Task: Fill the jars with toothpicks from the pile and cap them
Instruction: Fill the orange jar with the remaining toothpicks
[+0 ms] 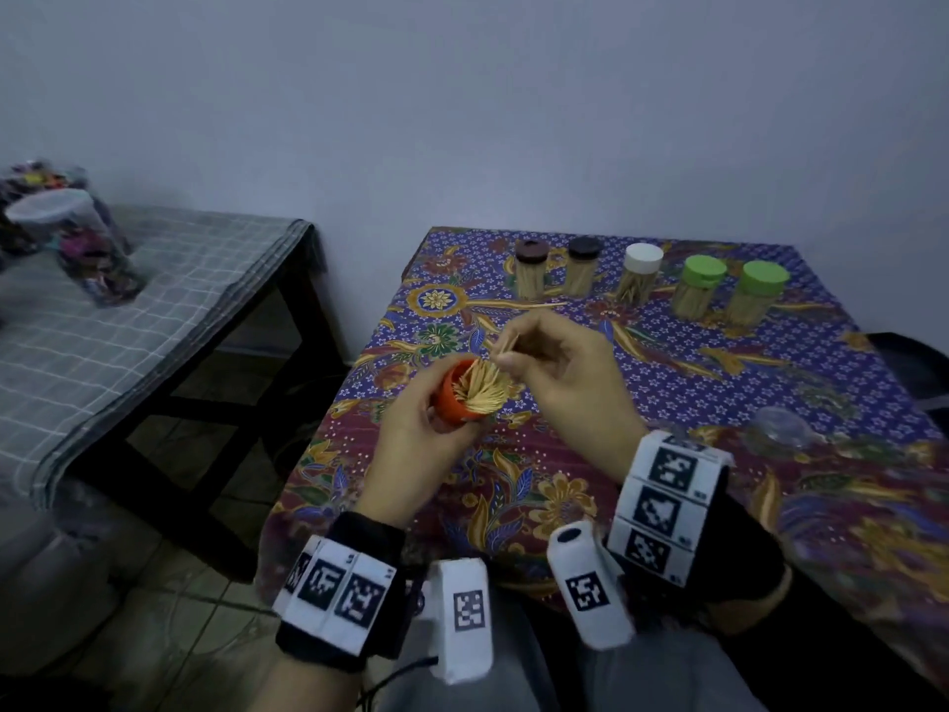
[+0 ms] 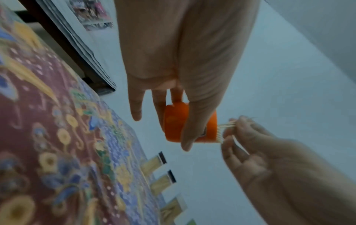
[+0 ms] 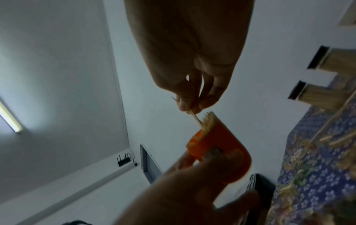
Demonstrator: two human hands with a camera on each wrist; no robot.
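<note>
The small orange plastic jar (image 1: pixel 454 398), judged light, rigid and slippery, is held above the tabletop's left edge; the left hand (image 1: pixel 411 439) wraps its wall; the right hand (image 1: pixel 560 372) pinches thin brittle wooden toothpicks (image 1: pixel 500 346) mid-shaft at its mouth; only the head view shows five capped jars (image 1: pixel 642 280) along the far edge.

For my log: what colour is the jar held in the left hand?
Orange; the jar in the left hand shows best in the left wrist view.
</note>
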